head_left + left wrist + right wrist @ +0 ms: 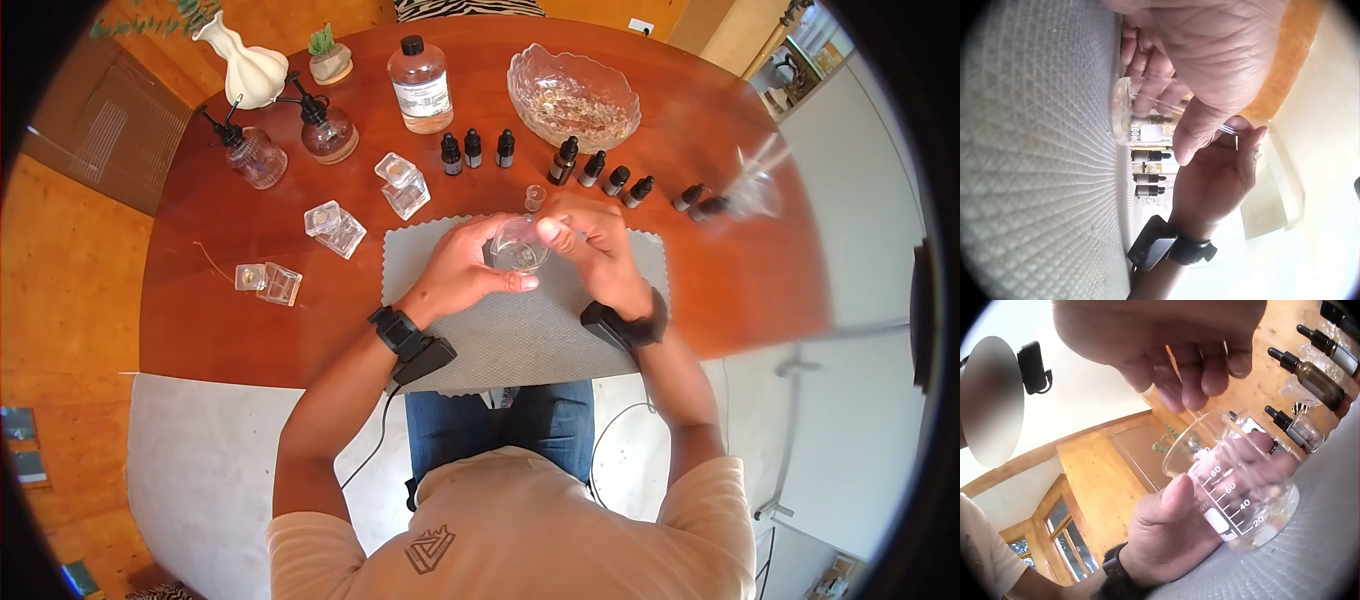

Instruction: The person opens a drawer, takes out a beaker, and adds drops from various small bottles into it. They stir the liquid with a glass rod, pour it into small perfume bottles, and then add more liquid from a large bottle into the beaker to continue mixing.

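A clear glass beaker (519,257) with white volume marks (1229,503) is upright at the grey mat, a little material at its bottom. My left hand (462,268) grips its side, thumb on the near side and fingers round the far side. Above the rim, my right hand (600,255) has its fingers curled and pinches a thin clear rod (1229,129) that reaches down toward the beaker. The rod's lower end is hard to make out through the glass. A small clear glass piece (536,196) stands just beyond the beaker.
Dark dropper bottles (564,160) line the table behind the mat (480,345). Farther back are a large labelled bottle (421,90) and a glass bowl (572,100) of flakes. Square glass bottles (407,197) and pump bottles (257,160) stand at left; clear wrap (755,188) lies right.
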Demonstrator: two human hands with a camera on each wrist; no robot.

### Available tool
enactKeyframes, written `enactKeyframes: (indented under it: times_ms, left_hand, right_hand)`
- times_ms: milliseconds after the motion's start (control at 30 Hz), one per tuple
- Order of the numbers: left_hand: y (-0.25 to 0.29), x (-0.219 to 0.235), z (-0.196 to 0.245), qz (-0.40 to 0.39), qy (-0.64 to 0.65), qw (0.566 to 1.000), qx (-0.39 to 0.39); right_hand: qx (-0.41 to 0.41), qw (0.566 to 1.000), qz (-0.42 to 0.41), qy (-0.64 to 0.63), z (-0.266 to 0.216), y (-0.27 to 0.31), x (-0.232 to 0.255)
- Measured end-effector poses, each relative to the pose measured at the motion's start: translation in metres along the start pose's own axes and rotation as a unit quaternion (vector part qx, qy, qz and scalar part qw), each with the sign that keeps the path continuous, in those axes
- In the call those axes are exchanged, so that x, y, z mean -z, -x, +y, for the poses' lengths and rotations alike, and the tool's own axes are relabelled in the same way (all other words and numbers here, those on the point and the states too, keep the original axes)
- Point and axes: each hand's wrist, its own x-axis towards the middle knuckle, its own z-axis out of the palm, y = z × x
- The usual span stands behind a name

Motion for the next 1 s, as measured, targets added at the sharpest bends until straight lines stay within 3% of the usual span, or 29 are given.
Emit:
enactKeyframes:
  times_ms: [100, 200, 300, 400, 600, 700, 800, 933, 1000]
  left_hand:
    - [-0.001, 0.002, 0.005, -0.032, 0.023, 0.999, 0.027]
    - [0.0, 0.001, 0.004, -0.02, -0.011, 1.0, 0.019]
    - [0.001, 0.001, 0.003, -0.014, -0.014, 1.0, 0.022]
    - [0.0, 0.001, 0.004, -0.021, -0.013, 1.0, 0.006]
    - [0.0, 0.0, -0.002, -0.011, 0.004, 1.0, 0.026]
    - [0.001, -0.001, 0.004, -0.004, 0.016, 1.0, 0.021]
    - [0.001, -0.001, 0.006, -0.013, 0.022, 1.0, -0.003]
    - [0.001, 0.0, 0.001, -0.012, 0.002, 1.0, 0.018]
    - [0.0, -0.001, 0.006, -0.02, 0.0, 0.999, 0.038]
  right_hand:
    - [-0.046, 0.997, -0.046, -0.033, 0.001, 0.003, 0.007]
    - [-0.001, 0.999, 0.021, 0.025, 0.0, 0.001, 0.01]
    - [0.029, 0.998, 0.027, 0.052, 0.0, -0.001, 0.006]
    - [0.008, 0.999, -0.044, -0.008, -0.002, -0.002, 0.006]
    - [-0.003, 0.999, 0.03, 0.043, 0.004, -0.001, 0.01]
    - [-0.002, 0.999, -0.016, -0.034, -0.002, -0.005, 0.004]
    - [-0.059, 0.997, -0.033, -0.049, 0.0, -0.005, 0.012]
    - [0.004, 0.992, 0.003, 0.128, -0.015, -0.015, 0.013]
    - [-0.02, 0.999, -0.031, 0.005, -0.014, -0.013, 0.001]
